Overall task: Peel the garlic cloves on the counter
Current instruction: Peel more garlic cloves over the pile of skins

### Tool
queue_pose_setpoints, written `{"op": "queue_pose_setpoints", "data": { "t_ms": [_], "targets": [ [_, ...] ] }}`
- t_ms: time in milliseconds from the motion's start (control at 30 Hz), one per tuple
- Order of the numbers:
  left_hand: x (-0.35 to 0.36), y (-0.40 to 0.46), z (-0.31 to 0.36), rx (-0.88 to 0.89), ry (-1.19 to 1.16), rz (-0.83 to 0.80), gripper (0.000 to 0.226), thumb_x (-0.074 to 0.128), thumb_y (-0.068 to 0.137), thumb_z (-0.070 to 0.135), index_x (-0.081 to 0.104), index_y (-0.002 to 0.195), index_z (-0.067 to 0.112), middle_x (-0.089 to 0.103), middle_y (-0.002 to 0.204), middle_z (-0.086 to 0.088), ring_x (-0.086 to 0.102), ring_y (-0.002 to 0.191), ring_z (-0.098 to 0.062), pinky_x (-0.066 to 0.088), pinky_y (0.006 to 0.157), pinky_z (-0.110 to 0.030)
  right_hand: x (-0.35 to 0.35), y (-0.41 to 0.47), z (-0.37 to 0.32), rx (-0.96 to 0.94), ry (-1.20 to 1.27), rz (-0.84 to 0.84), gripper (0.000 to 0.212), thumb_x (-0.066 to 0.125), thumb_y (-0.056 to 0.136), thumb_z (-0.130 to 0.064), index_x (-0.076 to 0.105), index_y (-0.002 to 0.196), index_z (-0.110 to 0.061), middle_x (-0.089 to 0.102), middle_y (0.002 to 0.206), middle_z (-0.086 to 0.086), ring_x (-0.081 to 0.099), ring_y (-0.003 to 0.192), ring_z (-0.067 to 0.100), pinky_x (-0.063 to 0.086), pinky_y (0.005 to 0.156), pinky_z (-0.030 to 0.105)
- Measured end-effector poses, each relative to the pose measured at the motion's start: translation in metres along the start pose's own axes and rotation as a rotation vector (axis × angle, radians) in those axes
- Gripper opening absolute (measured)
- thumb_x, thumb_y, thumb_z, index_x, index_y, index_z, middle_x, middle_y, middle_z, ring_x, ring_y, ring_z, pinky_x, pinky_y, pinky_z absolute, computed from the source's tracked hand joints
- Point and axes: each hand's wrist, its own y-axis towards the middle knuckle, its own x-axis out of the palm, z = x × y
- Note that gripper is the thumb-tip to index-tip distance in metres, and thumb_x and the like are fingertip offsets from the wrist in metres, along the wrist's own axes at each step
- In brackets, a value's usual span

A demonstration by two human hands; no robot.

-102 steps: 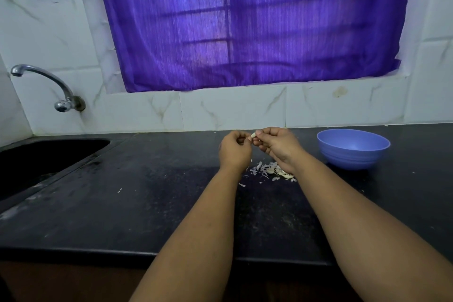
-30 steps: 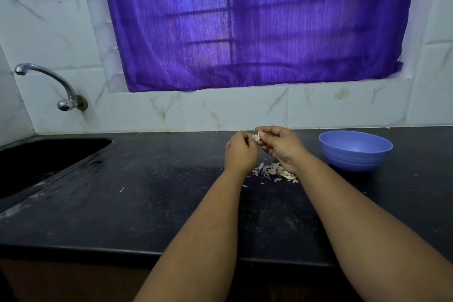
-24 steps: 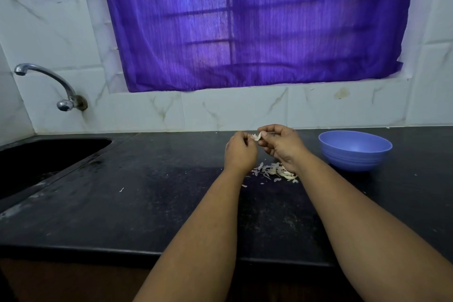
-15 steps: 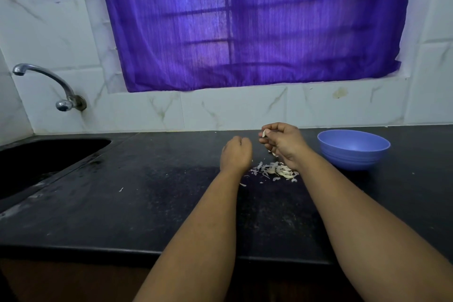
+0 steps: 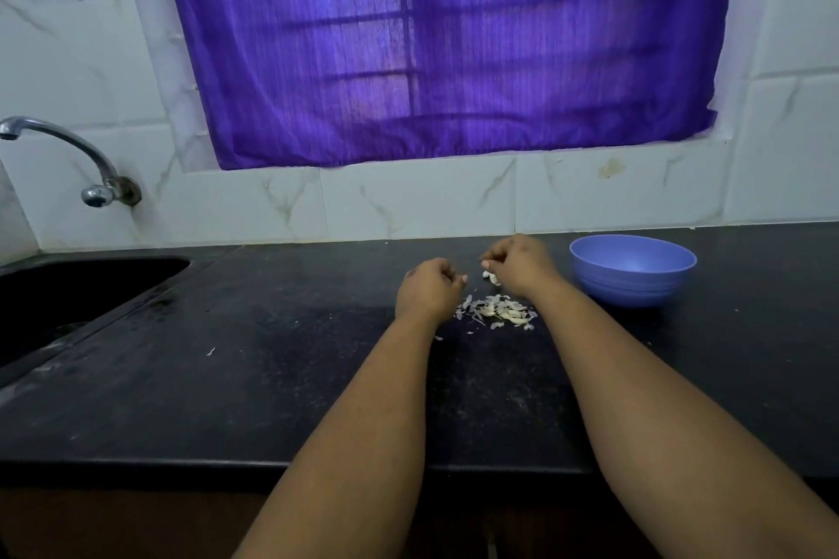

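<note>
Hovering mid-frame over the peel pile (image 5: 497, 311), your right hand (image 5: 517, 261) pinches a garlic clove (image 5: 491, 277) for stripping; your left hand (image 5: 431, 286) curls, contents unclear.

Your scene is dim with a cool cast. Daylight filters through the purple curtain (image 5: 436, 41), showing window bars as dark stripes. The black surface (image 5: 227, 377) swallows detail. Wide-angle bending curves the edges; the forearms near the lens look soft.
</note>
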Motion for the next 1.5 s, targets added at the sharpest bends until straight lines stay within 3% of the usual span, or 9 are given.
{"op": "queue_pose_setpoints", "data": {
  "t_ms": [200,333,533,733,967,1100,1233,1367,1500],
  "targets": [
    [-0.003,-0.003,-0.001,0.039,0.045,-0.019,0.020,0.068,0.081,0.014,0.060,0.068,0.028,0.065,0.077,0.007,0.065,0.088,-0.017,0.052,0.077,-0.029,-0.013,0.002,0.002,0.038,-0.022,0.066,0.008,0.075,0.081,-0.004,0.074,0.087,-0.007,0.068,0.083,0.007,0.054,0.060,0.005,0.038,0.049,0.012],
    [-0.001,-0.003,0.000,0.036,-0.005,-0.045,0.024,0.049,0.086,0.008,0.065,0.086,0.027,0.072,0.095,0.000,0.065,0.096,-0.019,0.052,0.085,-0.031,-0.024,0.004,0.002,0.016,-0.078,0.135,0.009,0.077,0.080,-0.014,0.072,0.079,-0.007,0.070,0.082,0.010,0.057,0.066,0.013,0.041,0.063,0.020],
    [0.014,-0.012,0.019,0.220,-0.007,-0.218,0.045,0.060,0.093,0.032,0.050,0.135,0.019,0.062,0.127,0.000,0.053,0.120,-0.020,0.040,0.104,-0.034,-0.037,0.008,0.001,0.057,-0.245,0.170,0.027,0.053,0.085,0.011,0.072,0.101,0.000,0.067,0.106,0.017,0.065,0.096,0.030,0.053,0.084,0.031],
    [0.030,-0.011,0.021,0.348,0.044,-0.190,0.047,0.058,0.094,0.021,0.047,0.139,0.021,0.058,0.133,0.004,0.042,0.128,-0.019,0.032,0.106,-0.026,-0.071,0.013,0.035,0.201,-0.277,0.444,0.013,0.053,0.089,0.004,0.065,0.088,0.001,0.065,0.096,0.019,0.054,0.074,0.029,0.042,0.064,0.030],
    [0.014,-0.002,0.002,0.163,-0.016,-0.105,0.044,0.053,0.095,0.020,0.046,0.138,0.018,0.062,0.126,0.002,0.037,0.130,-0.022,0.035,0.103,-0.032,-0.067,0.017,0.040,0.119,-0.211,0.481,0.033,0.048,0.091,0.006,0.068,0.115,-0.004,0.062,0.115,0.016,0.060,0.103,0.033,0.050,0.086,0.033],
    [0.007,-0.002,0.002,0.082,-0.088,-0.068,0.044,0.059,0.093,0.027,0.050,0.134,0.016,0.064,0.116,0.001,0.043,0.127,-0.024,0.042,0.103,-0.038,-0.047,0.013,0.028,-0.059,-0.220,0.202,0.023,0.058,0.087,0.001,0.075,0.099,-0.009,0.071,0.102,0.012,0.066,0.093,0.028,0.053,0.085,0.032],
    [0.009,-0.003,0.002,0.072,-0.088,-0.083,0.042,0.063,0.090,0.032,0.055,0.127,0.015,0.065,0.107,0.003,0.050,0.122,-0.025,0.043,0.101,-0.038,-0.018,0.008,0.031,0.044,-0.563,-0.175,0.024,0.059,0.085,0.002,0.072,0.104,-0.006,0.069,0.111,0.012,0.065,0.100,0.028,0.053,0.088,0.033],
    [0.010,-0.002,0.001,0.087,-0.057,-0.079,0.035,0.066,0.088,0.031,0.061,0.119,0.015,0.068,0.108,0.001,0.055,0.115,-0.021,0.044,0.098,-0.033,-0.015,0.009,0.039,0.079,-0.617,-0.179,0.011,0.060,0.084,0.002,0.063,0.076,-0.006,0.070,0.106,0.012,0.064,0.086,0.025,0.052,0.077,0.029],
    [0.012,-0.006,0.004,0.207,-0.006,-0.155,0.028,0.072,0.085,0.025,0.067,0.111,0.017,0.069,0.107,0.002,0.059,0.105,-0.016,0.043,0.091,-0.024,-0.016,0.009,0.040,0.080,-0.471,-0.075,0.015,0.068,0.083,-0.007,0.070,0.097,-0.008,0.070,0.103,0.010,0.065,0.097,0.028,0.055,0.086,0.036]
  ]
}}
